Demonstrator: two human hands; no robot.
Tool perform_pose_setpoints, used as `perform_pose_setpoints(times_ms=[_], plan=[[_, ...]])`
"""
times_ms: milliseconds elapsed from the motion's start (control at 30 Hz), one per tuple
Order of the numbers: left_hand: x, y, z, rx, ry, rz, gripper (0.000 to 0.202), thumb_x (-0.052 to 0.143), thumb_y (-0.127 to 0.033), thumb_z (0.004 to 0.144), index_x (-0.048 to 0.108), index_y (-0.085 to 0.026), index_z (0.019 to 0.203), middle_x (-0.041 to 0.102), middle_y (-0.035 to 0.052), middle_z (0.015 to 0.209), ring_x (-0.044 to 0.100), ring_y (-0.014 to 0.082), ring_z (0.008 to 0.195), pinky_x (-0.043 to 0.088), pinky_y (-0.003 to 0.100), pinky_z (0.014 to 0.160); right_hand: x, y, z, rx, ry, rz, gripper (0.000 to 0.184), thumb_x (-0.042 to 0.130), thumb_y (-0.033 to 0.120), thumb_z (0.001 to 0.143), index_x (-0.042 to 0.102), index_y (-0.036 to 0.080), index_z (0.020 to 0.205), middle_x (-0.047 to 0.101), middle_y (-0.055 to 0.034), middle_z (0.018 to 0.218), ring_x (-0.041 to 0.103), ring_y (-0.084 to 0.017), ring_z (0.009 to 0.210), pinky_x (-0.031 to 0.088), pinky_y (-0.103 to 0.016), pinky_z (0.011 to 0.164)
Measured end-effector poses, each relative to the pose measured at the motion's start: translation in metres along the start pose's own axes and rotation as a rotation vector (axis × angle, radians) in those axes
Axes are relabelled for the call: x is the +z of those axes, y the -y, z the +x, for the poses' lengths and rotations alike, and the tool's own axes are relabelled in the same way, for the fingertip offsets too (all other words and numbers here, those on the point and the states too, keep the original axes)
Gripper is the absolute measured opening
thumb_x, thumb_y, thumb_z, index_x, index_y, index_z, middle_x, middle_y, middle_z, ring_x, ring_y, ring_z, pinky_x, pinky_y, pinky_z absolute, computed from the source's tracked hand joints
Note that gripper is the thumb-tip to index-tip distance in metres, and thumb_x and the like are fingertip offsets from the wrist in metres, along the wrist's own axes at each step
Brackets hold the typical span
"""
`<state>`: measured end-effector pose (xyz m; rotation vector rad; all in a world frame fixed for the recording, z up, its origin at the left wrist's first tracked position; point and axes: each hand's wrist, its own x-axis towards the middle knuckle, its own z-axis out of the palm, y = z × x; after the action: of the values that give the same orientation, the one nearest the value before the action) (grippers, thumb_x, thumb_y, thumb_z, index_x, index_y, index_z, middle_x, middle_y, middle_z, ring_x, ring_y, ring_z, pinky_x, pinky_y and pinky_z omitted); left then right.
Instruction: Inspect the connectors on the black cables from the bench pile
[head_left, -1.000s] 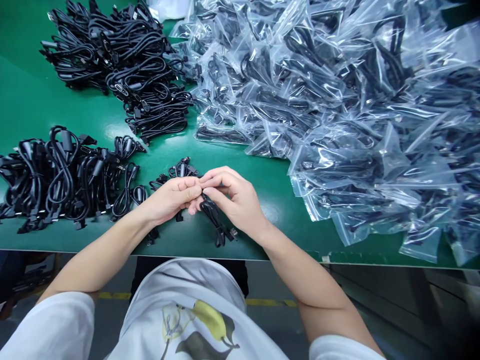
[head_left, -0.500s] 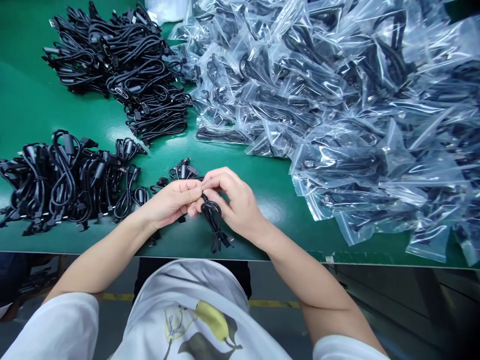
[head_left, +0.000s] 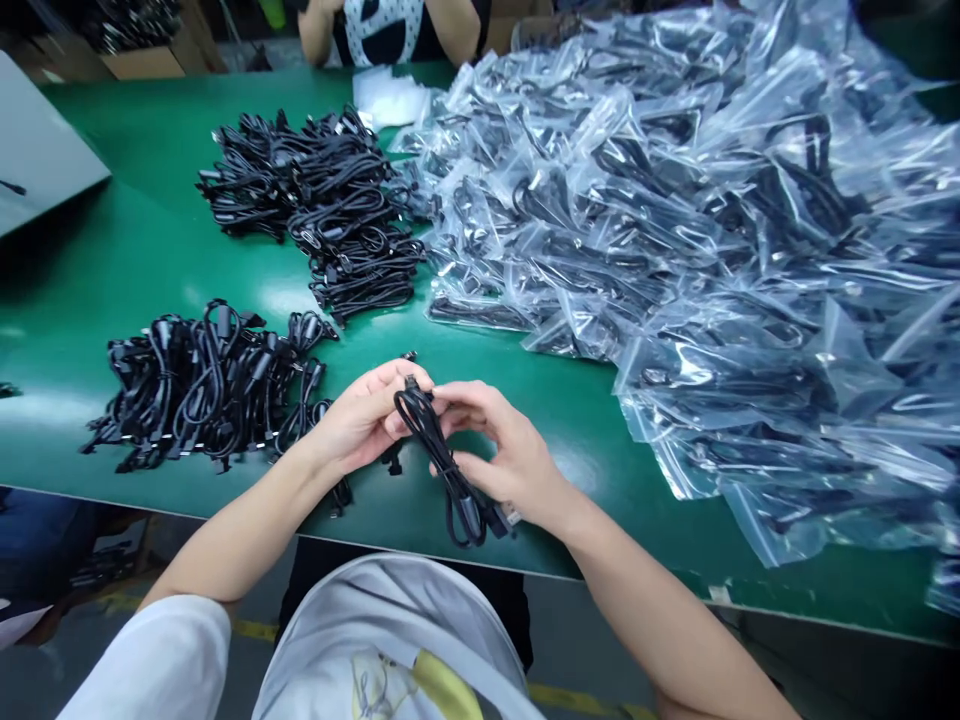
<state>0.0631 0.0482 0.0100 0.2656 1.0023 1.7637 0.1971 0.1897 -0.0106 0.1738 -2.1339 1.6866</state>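
Observation:
A folded black cable (head_left: 450, 470), tied around its middle, hangs at a slant between my hands above the front of the table. My left hand (head_left: 367, 415) is closed on its upper end, where a small connector stands up by the fingertips. My right hand (head_left: 510, 450) curls about the bundle from the right, thumb and fingers against it, with a gap inside the curl. At the bundle's lower end a metal USB plug (head_left: 511, 513) shows below my right palm. A few more cables lie partly hidden under my left hand.
Bundled black cables (head_left: 202, 385) lie in a row at left, with a larger pile (head_left: 322, 200) behind. Clear bags of cables (head_left: 675, 250) heap across the right. A white box (head_left: 41, 150) stands far left. Across the green table (head_left: 161, 275) is another person (head_left: 390, 30).
The view has tilted up, bringing the other person and the white box into sight. The cable now hangs longer and more slanted, and my right hand has opened out somewhat around it.

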Motion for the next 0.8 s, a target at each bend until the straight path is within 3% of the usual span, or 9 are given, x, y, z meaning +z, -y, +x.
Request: perform_pose_setpoints(times_ms=[67,167,267,500,800], plan=[[-0.002,0.000,0.000,0.023,0.005,0.034,0.027,0.085,-0.036,0.076,0.071,-0.013,0.083,0.046,-0.0074,0.048,0.036,0.0019,0.043,0.036,0.013,0.050,0.002,0.000,-0.001,-0.183,-0.038,-0.166,0.059,0.076,0.021,0.084,0.052,0.031,0.137,0.062,-0.0040,0.110,0.067,-0.015,0.084,0.060,-0.031,0.079],[-0.001,0.002,-0.001,-0.019,0.013,0.067,0.028,0.084,-0.036,0.076,0.072,-0.013,0.086,0.046,-0.0068,0.048,0.037,0.0029,0.044,0.036,0.013,0.049,0.005,0.005,-0.002,-0.455,-0.017,-0.442,0.038,0.068,0.014,0.089,0.061,0.027,0.124,0.065,-0.0035,0.101,0.066,-0.014,0.079,0.057,-0.028,0.074],[0.001,0.003,-0.001,-0.091,0.026,0.055,0.028,0.086,-0.034,0.072,0.072,-0.013,0.084,0.041,-0.0081,0.045,0.032,0.0029,0.042,0.034,0.014,0.047,0.006,0.009,-0.001,-0.600,0.017,-0.540,0.021,0.056,0.009,0.095,0.063,0.019,0.112,0.067,-0.0047,0.093,0.065,-0.013,0.074,0.055,-0.028,0.071],[0.000,0.005,0.002,-0.251,0.042,0.044,0.037,0.087,-0.042,0.068,0.070,-0.010,0.078,0.044,-0.0062,0.048,0.028,0.0011,0.041,0.025,0.013,0.041,0.004,0.010,0.003,-0.686,0.015,-0.663,0.016,0.058,0.010,0.093,0.061,0.022,0.103,0.068,-0.0017,0.090,0.062,-0.013,0.075,0.052,-0.027,0.069],[0.005,0.007,0.000,-0.363,0.006,-0.032,0.020,0.084,-0.023,0.068,0.075,-0.009,0.079,0.039,-0.0078,0.043,0.026,0.0004,0.040,0.031,0.010,0.042,0.001,0.013,0.004,-0.659,-0.010,-0.670,0.016,0.056,0.008,0.094,0.060,0.019,0.105,0.068,-0.0038,0.088,0.061,-0.013,0.075,0.053,-0.026,0.070]])
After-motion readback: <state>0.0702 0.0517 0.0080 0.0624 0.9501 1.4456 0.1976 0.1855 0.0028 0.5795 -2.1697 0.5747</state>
